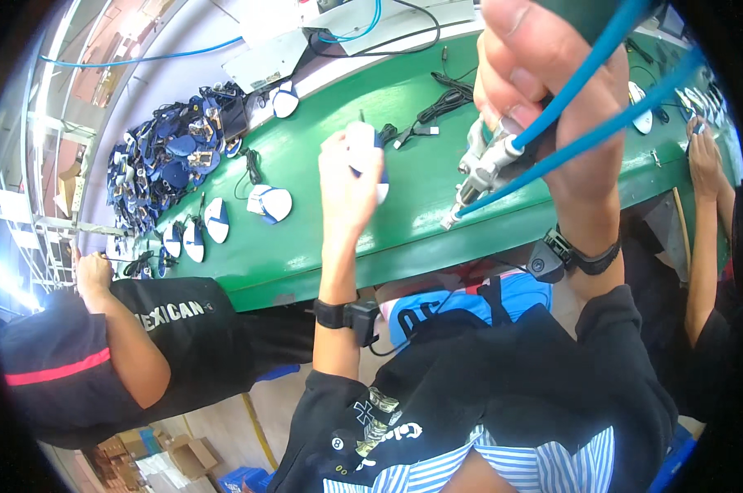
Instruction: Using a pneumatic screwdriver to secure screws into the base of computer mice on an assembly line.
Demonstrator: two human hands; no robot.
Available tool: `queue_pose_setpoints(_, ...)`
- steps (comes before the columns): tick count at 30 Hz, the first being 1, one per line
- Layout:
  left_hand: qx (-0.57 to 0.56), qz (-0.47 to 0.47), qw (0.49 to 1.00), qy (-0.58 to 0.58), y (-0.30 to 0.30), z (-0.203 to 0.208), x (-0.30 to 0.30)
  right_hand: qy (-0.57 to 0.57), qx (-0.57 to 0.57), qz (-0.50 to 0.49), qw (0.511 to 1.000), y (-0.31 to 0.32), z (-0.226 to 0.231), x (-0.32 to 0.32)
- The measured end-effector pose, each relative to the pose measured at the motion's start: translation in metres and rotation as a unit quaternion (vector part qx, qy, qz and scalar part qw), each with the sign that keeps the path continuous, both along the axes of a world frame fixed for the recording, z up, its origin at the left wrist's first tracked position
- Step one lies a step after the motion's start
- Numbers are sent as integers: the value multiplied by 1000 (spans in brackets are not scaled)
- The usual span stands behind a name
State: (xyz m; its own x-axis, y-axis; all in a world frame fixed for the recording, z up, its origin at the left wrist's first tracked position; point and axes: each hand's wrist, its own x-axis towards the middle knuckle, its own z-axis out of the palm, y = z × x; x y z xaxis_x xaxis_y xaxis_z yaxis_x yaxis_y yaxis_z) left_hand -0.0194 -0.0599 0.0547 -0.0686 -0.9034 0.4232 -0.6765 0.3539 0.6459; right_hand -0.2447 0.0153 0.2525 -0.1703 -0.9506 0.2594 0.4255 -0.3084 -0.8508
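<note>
White mouse (361, 141), prob. light/slick: L fingers (335, 153) gripping it over desk (293, 242), sides being best. R fingers (526, 82) clutching blue-hosed tool (488, 168).

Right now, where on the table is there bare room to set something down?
Bare green table shows in view between your left hand and the metal tool, and near the front edge, right of the row of white mice. It's crowded at the left, under the heap of blue parts; black cables clutter the back.
</note>
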Motion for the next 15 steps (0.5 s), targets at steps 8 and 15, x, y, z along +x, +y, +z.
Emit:
queue_pose_setpoints(8, 45, 95, 976, -193, 10, 4, 5, 39, 21, 10, 999, 0, -4, -21)
queue_pose_setpoints(15, 203, 371, 853, -305, -36, 2, 169, 114, -7, 19, 993, -13, -14, -18)
